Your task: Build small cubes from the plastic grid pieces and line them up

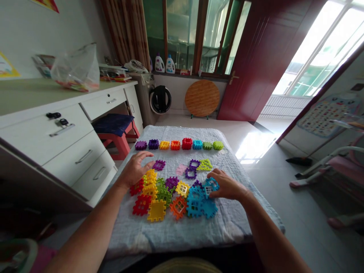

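Observation:
My left hand (135, 170) hovers at the left of the table with thumb and fingers apart and nothing between them. Close to its thumb lies a flat purple tile (159, 165). Under and beside it are yellow tiles (150, 177) and red tiles (141, 204). My right hand (227, 184) has its fingers and thumb around a light blue window tile (211, 186), next to a cluster of blue notched tiles (195, 195). Between the hands lie green (164, 192), purple (171, 183), yellow window (182, 188) and orange (178, 207) tiles.
Several coloured block cubes stand in a row along the far part of the cloth-covered table (170, 235), a red one (187, 143) among them. Dark purple frames (191, 173) and a lime tile (204, 165) lie mid-table. A drawer desk (71, 140) and stool (115, 127) stand left.

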`<move>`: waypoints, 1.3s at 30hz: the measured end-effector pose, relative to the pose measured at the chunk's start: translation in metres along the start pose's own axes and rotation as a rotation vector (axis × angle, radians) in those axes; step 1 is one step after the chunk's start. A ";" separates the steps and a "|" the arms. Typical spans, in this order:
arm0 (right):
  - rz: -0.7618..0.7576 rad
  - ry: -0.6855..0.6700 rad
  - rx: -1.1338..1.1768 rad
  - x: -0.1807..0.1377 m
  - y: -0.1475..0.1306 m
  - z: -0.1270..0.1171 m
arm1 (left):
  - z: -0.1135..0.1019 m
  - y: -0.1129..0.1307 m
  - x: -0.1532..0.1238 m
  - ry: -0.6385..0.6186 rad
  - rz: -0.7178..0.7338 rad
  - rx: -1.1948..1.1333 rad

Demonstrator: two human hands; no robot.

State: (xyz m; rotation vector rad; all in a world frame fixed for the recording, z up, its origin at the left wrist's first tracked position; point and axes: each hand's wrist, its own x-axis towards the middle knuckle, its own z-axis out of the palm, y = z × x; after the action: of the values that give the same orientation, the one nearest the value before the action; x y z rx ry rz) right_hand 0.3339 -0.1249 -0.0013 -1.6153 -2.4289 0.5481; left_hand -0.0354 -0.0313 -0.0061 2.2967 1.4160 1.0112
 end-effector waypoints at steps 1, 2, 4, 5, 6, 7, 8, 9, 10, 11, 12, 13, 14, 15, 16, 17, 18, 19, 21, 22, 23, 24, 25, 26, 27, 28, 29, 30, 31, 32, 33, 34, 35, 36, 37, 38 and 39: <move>0.004 0.020 -0.001 0.002 0.001 0.002 | -0.001 0.016 -0.002 -0.065 0.047 0.024; 0.007 0.045 -0.001 0.005 0.002 0.004 | 0.000 0.032 -0.006 -0.131 0.103 0.045; 0.018 0.116 -0.004 0.010 0.003 0.007 | 0.007 0.064 -0.020 -0.276 0.222 0.060; 0.031 0.161 -0.008 0.011 0.003 0.009 | 0.014 0.078 -0.029 -0.334 0.281 0.064; 0.045 0.205 -0.013 0.012 0.002 0.010 | 0.021 0.091 -0.039 -0.394 0.335 0.070; 0.054 0.240 -0.016 0.011 0.000 0.010 | 0.029 0.102 -0.049 -0.462 0.382 0.080; 0.051 0.260 -0.015 0.009 -0.003 0.011 | 0.038 0.111 -0.058 -0.511 0.422 0.092; 0.035 0.260 -0.010 0.005 -0.006 0.011 | 0.046 0.117 -0.066 -0.546 0.455 0.103; 0.009 0.237 -0.004 0.001 -0.010 0.012 | 0.053 0.122 -0.072 -0.567 0.476 0.117; -0.018 0.197 -0.001 -0.005 -0.014 0.013 | 0.060 0.125 -0.076 -0.569 0.483 0.136; -0.038 0.145 -0.002 -0.010 -0.018 0.014 | 0.065 0.126 -0.078 -0.566 0.488 0.154; -0.047 0.087 -0.011 -0.015 -0.021 0.016 | 0.069 0.126 -0.078 -0.557 0.488 0.170; -0.045 0.035 -0.023 -0.020 -0.023 0.018 | 0.073 0.126 -0.077 -0.547 0.486 0.184; -0.037 -0.005 -0.035 -0.023 -0.025 0.020 | 0.075 0.125 -0.074 -0.539 0.487 0.196; -0.025 -0.027 -0.044 -0.025 -0.026 0.022 | 0.077 0.124 -0.071 -0.531 0.489 0.204; -0.015 -0.031 -0.048 -0.026 -0.026 0.024 | 0.078 0.123 -0.067 -0.522 0.489 0.213; -0.010 -0.017 -0.048 -0.025 -0.026 0.025 | 0.079 0.122 -0.063 -0.512 0.485 0.222; -0.013 0.006 -0.045 -0.023 -0.025 0.025 | 0.080 0.121 -0.060 -0.500 0.476 0.230; -0.039 0.070 -0.036 -0.017 -0.024 0.023 | 0.081 0.118 -0.053 -0.467 0.445 0.240; -0.054 0.104 -0.034 -0.014 -0.023 0.021 | 0.081 0.116 -0.050 -0.452 0.426 0.237; -0.066 0.136 -0.032 -0.010 -0.023 0.019 | 0.081 0.114 -0.047 -0.439 0.406 0.229; -0.073 0.165 -0.029 -0.005 -0.022 0.017 | 0.081 0.112 -0.043 -0.425 0.387 0.216; -0.071 0.196 -0.022 0.000 -0.021 0.016 | 0.081 0.110 -0.040 -0.409 0.364 0.197; -0.062 0.228 -0.010 0.004 -0.020 0.015 | 0.081 0.108 -0.037 -0.386 0.337 0.174; -0.047 0.260 0.009 0.009 -0.018 0.015 | 0.080 0.106 -0.033 -0.358 0.309 0.149; -0.030 0.292 0.035 0.013 -0.016 0.016 | 0.079 0.104 -0.029 -0.325 0.281 0.122; -0.011 0.327 0.063 0.017 -0.015 0.018 | 0.078 0.103 -0.025 -0.292 0.255 0.098; 0.006 0.361 0.090 0.021 -0.013 0.020 | 0.077 0.101 -0.022 -0.264 0.235 0.079; 0.016 0.393 0.114 0.023 -0.012 0.022 | 0.075 0.100 -0.018 -0.240 0.221 0.068; 0.013 0.418 0.131 0.025 -0.011 0.025 | 0.074 0.099 -0.015 -0.216 0.211 0.065; 0.001 0.444 0.140 0.026 -0.010 0.027 | 0.072 0.098 -0.013 -0.193 0.204 0.068; -0.014 0.467 0.139 0.026 -0.010 0.028 | 0.071 0.097 -0.010 -0.167 0.199 0.075; -0.028 0.488 0.130 0.026 -0.010 0.030 | 0.069 0.095 -0.009 -0.139 0.193 0.084; -0.033 0.511 0.111 0.026 -0.011 0.031 | 0.068 0.094 -0.008 -0.112 0.188 0.096; -0.028 0.534 0.087 0.025 -0.012 0.032 | 0.067 0.093 -0.007 -0.092 0.184 0.111; -0.016 0.551 0.062 0.025 -0.013 0.034 | 0.066 0.092 -0.007 -0.083 0.181 0.129; -0.005 0.563 0.042 0.025 -0.013 0.035 | 0.066 0.091 -0.007 -0.082 0.178 0.150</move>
State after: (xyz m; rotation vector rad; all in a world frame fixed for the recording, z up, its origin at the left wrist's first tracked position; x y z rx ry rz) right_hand 0.3010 -0.1141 -0.0291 -1.4922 -1.9869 0.1122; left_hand 0.0691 -0.0737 -0.0073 2.5796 1.3152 0.8734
